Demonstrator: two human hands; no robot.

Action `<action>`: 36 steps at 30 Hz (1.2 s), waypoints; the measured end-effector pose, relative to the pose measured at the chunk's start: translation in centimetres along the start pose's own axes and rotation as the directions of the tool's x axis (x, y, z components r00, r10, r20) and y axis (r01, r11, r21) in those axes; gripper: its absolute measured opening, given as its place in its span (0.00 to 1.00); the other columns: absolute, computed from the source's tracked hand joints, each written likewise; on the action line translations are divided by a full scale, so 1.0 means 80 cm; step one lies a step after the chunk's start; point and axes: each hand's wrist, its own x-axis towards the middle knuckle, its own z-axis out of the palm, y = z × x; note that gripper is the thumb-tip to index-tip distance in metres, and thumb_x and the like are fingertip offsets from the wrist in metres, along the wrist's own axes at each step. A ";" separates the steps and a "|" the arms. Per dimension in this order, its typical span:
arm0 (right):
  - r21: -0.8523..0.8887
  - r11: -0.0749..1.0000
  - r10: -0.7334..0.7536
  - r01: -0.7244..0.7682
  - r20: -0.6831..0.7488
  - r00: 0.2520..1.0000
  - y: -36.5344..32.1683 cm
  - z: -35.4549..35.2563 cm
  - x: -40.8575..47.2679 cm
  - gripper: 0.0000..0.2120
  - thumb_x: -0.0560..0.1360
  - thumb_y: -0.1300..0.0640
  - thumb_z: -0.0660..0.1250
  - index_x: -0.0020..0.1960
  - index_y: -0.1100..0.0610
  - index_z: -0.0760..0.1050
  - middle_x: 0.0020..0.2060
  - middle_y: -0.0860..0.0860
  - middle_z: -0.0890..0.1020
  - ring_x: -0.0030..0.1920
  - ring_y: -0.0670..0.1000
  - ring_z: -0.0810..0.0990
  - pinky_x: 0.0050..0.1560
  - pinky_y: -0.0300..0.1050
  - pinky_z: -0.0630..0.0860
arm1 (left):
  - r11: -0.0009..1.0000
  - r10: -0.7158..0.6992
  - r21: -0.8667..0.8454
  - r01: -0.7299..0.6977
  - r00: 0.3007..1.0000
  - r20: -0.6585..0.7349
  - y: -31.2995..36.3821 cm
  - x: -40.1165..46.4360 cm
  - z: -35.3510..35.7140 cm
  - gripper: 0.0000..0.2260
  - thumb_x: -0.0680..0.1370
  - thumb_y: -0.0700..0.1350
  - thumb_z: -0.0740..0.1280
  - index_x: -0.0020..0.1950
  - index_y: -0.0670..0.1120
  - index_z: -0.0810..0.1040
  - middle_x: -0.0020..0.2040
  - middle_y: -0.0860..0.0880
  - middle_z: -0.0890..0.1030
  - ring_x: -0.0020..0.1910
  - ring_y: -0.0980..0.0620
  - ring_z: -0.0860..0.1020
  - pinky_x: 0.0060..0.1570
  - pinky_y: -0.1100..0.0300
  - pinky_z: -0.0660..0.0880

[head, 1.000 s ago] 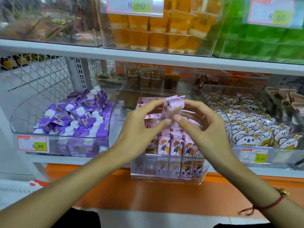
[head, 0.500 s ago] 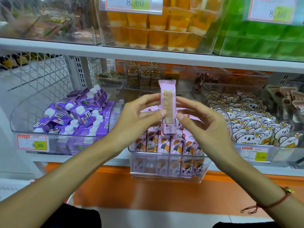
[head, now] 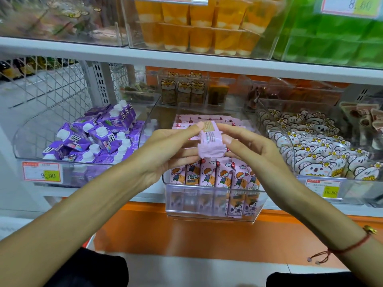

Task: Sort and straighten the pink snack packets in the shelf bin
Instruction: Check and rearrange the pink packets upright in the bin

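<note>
A red cord bracelet (head: 352,248) with a small gold charm circles my right wrist. Above the clear acrylic shelf bin (head: 209,206), my left hand (head: 163,152) and right hand (head: 251,150) pinch a glossy pink snack packet (head: 210,145) between fingertips and thumbs, its printed back and crimped end seal facing me. Below it, a row of upright pink packets (head: 215,175) with cartoon children stands at the bin's front; others lie flat behind. To the left, purple cartons (head: 93,137) with white caps are heaped in a curved clear bin; to the right, koala-print pouches (head: 317,156) crowd another. Farther up, orange jelly cups (head: 199,27) stack on the upper shelf.
</note>
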 end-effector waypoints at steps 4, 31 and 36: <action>0.012 1.000 -0.019 0.019 0.025 1.000 0.002 -0.001 0.000 0.19 0.74 0.43 0.66 0.63 0.43 0.76 0.58 0.42 0.80 0.58 0.41 0.79 0.61 0.42 0.74 | 0.998 0.058 0.017 -0.059 0.997 0.048 -0.001 -0.001 -0.003 0.12 0.76 0.49 0.68 0.57 0.46 0.82 0.47 0.49 0.86 0.42 0.57 0.84 0.37 0.67 0.79; 0.345 0.938 0.061 -0.024 -0.097 0.993 0.014 -0.023 0.023 0.13 0.72 0.49 0.66 0.53 0.54 0.79 0.46 0.49 0.84 0.46 0.46 0.80 0.48 0.37 0.77 | 0.609 0.624 0.531 -0.589 0.769 0.137 0.001 0.004 -0.012 0.14 0.76 0.44 0.69 0.61 0.52 0.73 0.51 0.57 0.78 0.51 0.63 0.77 0.48 0.63 0.75; 0.218 0.970 0.123 -0.111 -0.046 0.991 0.026 -0.016 0.047 0.17 0.73 0.44 0.65 0.57 0.52 0.78 0.47 0.47 0.85 0.44 0.45 0.83 0.43 0.36 0.79 | 0.531 0.717 0.606 -0.592 0.695 0.049 0.001 0.010 -0.026 0.11 0.76 0.50 0.69 0.58 0.56 0.75 0.49 0.56 0.77 0.48 0.57 0.79 0.47 0.49 0.78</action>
